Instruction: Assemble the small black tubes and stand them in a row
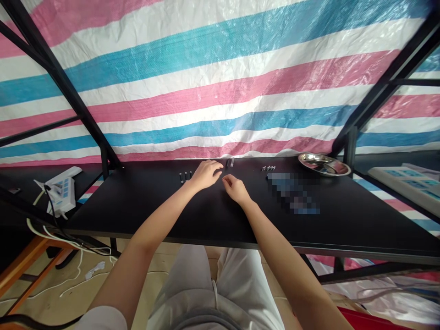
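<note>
Over the black tabletop (206, 220), the left hand (206, 175) is loosely parted and the right hand (235, 188) curled, whether around anything I cannot tell, with slim, dark, pale-tipped cylinders (186, 176) in a row just beside the left hand, a dark piece (227, 163) and a clear piece (232, 162) beyond, and a shiny plate (323, 165) far right.

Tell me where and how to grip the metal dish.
Take the metal dish by its near left rim, probably with the right hand coming from that side: it lies face up, its rim exposed there, and the black frame stands close by its right side.
</note>
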A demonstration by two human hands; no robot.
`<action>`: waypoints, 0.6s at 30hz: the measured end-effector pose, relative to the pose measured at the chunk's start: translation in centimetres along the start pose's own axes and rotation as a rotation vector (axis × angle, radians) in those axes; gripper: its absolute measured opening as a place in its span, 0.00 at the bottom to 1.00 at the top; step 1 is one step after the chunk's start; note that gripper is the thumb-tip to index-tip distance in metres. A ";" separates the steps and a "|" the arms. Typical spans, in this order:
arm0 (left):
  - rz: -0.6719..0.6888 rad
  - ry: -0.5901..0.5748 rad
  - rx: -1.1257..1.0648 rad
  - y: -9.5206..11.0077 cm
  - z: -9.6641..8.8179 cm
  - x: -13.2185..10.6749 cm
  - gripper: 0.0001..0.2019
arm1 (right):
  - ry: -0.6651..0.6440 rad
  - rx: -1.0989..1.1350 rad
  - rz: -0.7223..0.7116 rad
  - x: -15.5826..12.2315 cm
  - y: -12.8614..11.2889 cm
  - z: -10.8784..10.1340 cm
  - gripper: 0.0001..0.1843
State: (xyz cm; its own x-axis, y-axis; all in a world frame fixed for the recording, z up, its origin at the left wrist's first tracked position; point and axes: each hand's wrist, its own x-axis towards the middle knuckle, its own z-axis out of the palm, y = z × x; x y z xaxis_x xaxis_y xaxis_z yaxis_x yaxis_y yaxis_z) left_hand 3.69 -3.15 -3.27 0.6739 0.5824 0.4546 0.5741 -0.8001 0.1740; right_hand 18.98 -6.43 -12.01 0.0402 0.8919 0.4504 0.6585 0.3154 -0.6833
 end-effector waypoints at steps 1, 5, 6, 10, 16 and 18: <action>-0.003 0.031 -0.029 0.6 0.5 -0.3 0.10 | 0.004 -0.014 0.008 0.0 0.0 0.0 0.11; -0.126 0.123 -0.185 2.2 3.1 -1.1 0.16 | 0.039 -0.099 0.085 0.0 0.2 -0.2 0.10; -0.174 0.132 -0.213 2.3 3.9 -1.1 0.18 | 0.051 -0.124 0.110 0.1 0.3 -0.2 0.10; -0.358 0.097 -0.224 2.1 6.9 -0.5 0.29 | 0.083 -0.229 0.177 0.3 0.6 -0.3 0.09; -0.453 -0.037 -0.111 1.2 9.1 1.9 0.31 | 0.060 -0.434 0.268 0.2 0.4 -0.3 0.11; -0.452 -0.068 -0.059 0.8 9.5 2.9 0.31 | 0.042 -0.468 0.281 0.1 0.2 -0.4 0.13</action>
State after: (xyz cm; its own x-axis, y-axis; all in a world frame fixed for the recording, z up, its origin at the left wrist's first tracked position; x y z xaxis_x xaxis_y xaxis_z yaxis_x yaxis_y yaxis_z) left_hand 10.55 -0.76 -10.10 0.3922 0.8812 0.2639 0.7912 -0.4695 0.3920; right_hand 19.40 -6.42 -11.83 0.2864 0.9043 0.3166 0.8820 -0.1198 -0.4558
